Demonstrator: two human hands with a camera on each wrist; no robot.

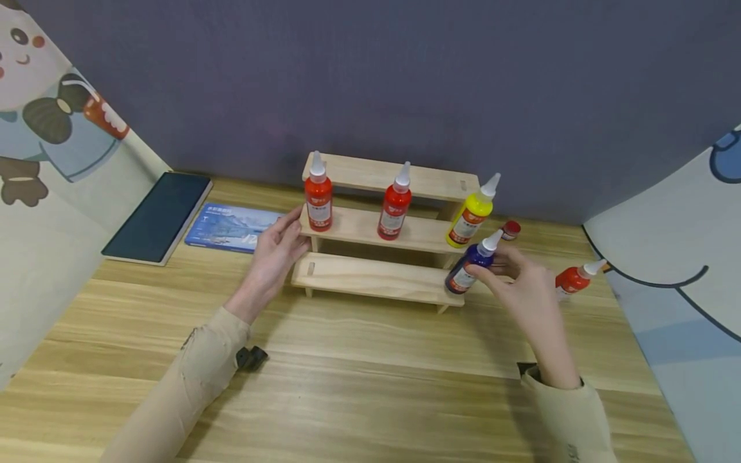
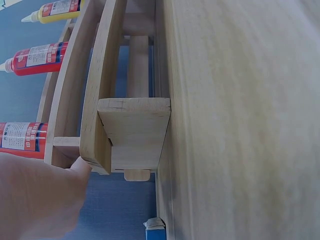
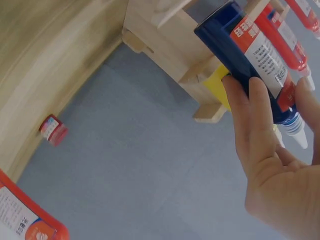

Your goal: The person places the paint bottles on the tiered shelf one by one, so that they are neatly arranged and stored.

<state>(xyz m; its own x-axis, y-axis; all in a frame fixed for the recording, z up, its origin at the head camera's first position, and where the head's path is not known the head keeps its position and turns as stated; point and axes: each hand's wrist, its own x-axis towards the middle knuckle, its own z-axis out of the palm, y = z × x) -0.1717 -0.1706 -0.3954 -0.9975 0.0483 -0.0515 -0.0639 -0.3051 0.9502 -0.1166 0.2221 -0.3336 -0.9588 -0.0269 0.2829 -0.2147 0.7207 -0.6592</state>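
My right hand [image 1: 523,283] pinches a dark blue paint bottle [image 3: 250,57] between thumb and fingers. Its white nozzle points up, and its tilted base is at the right end of the lowest step of a three-tier wooden rack [image 1: 370,273]. At the rack's left end, my left hand [image 1: 274,247] grips the end of the middle step; the left wrist view shows a digit against the wood there, the others hidden. Along the middle step stand a red paint bottle [image 1: 319,202] beside the left hand, another red paint bottle [image 1: 395,209], and a yellow paint bottle [image 1: 470,218] at the right.
Right of the rack are a small red-capped jar [image 1: 511,230] and another red bottle [image 1: 572,280], partly behind the right hand. On the left lie a dark green book [image 1: 159,215] and a blue flat box [image 1: 231,226]. A small black object [image 1: 251,358] sits by the left sleeve.
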